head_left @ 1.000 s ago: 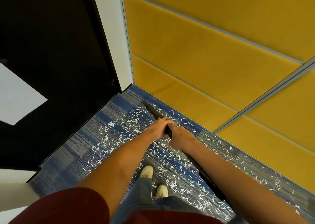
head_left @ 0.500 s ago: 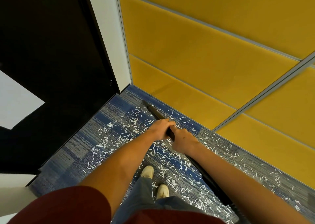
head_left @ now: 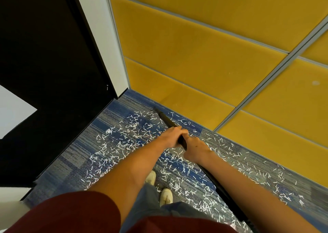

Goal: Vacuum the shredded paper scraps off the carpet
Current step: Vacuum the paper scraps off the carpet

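Note:
A long black vacuum wand (head_left: 164,118) slants down toward the carpet, its tip near the foot of the yellow wall. My left hand (head_left: 171,137) grips the wand higher toward the tip, and my right hand (head_left: 195,148) grips it just behind, the two hands almost touching. White shredded paper scraps (head_left: 124,144) lie scattered thickly over the blue and grey carpet (head_left: 74,160), around my hands, my shoes and off to the right along the wall. The lower end of the wand runs out of view under my right arm.
Yellow padded wall panels (head_left: 195,64) close the far side, with a grey metal divider post (head_left: 266,78). A black door or panel (head_left: 44,73) and white frame (head_left: 103,42) stand at the left, forming a corner. My white shoes (head_left: 159,188) stand on the carpet.
The hands and wand hold nearly the same place near the wall. The view has shifted slightly; no scraps visibly moved.

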The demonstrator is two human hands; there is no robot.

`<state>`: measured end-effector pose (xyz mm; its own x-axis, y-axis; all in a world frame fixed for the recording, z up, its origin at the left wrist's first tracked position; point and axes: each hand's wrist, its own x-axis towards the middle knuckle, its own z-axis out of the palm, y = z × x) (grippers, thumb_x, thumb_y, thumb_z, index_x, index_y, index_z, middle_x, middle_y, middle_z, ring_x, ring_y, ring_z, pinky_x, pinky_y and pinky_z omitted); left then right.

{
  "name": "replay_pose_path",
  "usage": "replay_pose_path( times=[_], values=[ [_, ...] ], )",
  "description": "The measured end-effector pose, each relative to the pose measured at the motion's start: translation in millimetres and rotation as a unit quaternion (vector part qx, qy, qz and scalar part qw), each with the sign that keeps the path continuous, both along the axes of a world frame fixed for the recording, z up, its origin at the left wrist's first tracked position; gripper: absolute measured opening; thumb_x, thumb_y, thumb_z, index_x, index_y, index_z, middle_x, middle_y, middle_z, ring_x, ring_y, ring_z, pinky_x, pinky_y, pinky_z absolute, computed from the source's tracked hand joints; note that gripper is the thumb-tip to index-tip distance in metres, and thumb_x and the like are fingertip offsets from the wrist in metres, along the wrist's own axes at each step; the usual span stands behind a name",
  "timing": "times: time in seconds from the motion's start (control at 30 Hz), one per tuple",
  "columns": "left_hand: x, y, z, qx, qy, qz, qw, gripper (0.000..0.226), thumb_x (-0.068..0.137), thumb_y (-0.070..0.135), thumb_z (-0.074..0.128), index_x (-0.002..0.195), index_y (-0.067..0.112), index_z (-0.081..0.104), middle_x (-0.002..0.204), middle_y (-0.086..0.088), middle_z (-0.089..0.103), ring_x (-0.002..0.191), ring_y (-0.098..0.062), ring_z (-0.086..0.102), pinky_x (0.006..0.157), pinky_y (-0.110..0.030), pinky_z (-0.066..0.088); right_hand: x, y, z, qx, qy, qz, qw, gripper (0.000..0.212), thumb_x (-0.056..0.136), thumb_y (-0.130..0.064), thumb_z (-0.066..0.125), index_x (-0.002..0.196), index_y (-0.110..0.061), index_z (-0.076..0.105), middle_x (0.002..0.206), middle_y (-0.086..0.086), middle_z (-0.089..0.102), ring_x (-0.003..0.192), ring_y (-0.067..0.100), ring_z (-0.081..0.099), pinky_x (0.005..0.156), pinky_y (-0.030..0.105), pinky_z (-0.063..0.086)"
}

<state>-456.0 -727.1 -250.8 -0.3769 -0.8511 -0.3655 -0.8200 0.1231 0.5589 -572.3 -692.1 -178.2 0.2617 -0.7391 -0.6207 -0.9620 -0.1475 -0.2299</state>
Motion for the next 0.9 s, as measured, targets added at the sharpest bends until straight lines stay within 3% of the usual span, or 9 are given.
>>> replay_pose_path(
  times=[0.1, 0.2, 0.37, 0.57, 0.9],
  values=[
    [-8, 6, -1, -0.008, 0.000, -0.007, 1.000, 0.037, 0.079, 0.004, 0.069, 0.112, 0.015, 0.058, 0.111, -0.009, 0.056, 0.105, -0.029, 0.057, 0.093, -0.037, 0.044, -8, 6, 0, -0.006, 0.001, 0.004, 1.000, 0.068, 0.087, -0.003, 0.053, 0.147, -0.011, 0.022, 0.109, 0.012, 0.057, 0.084, 0.023, 0.057, 0.080, 0.032, 0.056],
    [-13, 13, -2, -0.022, -0.012, -0.006, 1.000, 0.035, 0.079, 0.005, 0.070, 0.110, 0.017, 0.059, 0.108, -0.008, 0.059, 0.102, -0.027, 0.059, 0.092, -0.038, 0.046, -13, 13, 1, -0.004, -0.003, 0.005, 1.000, 0.068, 0.086, -0.002, 0.054, 0.146, -0.012, 0.024, 0.108, 0.013, 0.057, 0.090, 0.027, 0.062, 0.080, 0.035, 0.057],
    [-8, 25, 0, -0.038, -0.039, 0.002, 0.999, 0.027, 0.081, 0.007, 0.066, 0.106, 0.014, 0.058, 0.103, -0.009, 0.061, 0.097, -0.027, 0.061, 0.080, -0.031, 0.043, -12, 21, 1, -0.004, -0.004, 0.036, 0.999, 0.061, 0.085, -0.002, 0.054, 0.140, -0.013, 0.032, 0.105, 0.012, 0.058, 0.088, 0.027, 0.063, 0.078, 0.036, 0.057],
    [18, 42, -7, -0.038, -0.053, 0.053, 0.996, 0.027, 0.081, 0.013, 0.068, 0.106, 0.016, 0.059, 0.104, -0.007, 0.059, 0.096, -0.027, 0.061, 0.084, -0.035, 0.049, 12, 27, 0, 0.005, -0.023, 0.073, 0.997, 0.064, 0.084, 0.001, 0.052, 0.141, -0.014, 0.030, 0.096, 0.008, 0.052, 0.082, 0.025, 0.059, 0.074, 0.034, 0.057],
    [51, 55, -10, -0.034, -0.072, 0.118, 0.990, 0.031, 0.080, 0.018, 0.066, 0.110, 0.017, 0.058, 0.108, -0.007, 0.059, 0.097, -0.028, 0.060, 0.078, -0.034, 0.048, 42, 25, 0, 0.003, -0.011, 0.140, 0.990, 0.061, 0.087, -0.007, 0.055, 0.142, -0.014, 0.031, 0.108, 0.012, 0.054, 0.098, 0.030, 0.060, 0.082, 0.039, 0.054]
  ],
)
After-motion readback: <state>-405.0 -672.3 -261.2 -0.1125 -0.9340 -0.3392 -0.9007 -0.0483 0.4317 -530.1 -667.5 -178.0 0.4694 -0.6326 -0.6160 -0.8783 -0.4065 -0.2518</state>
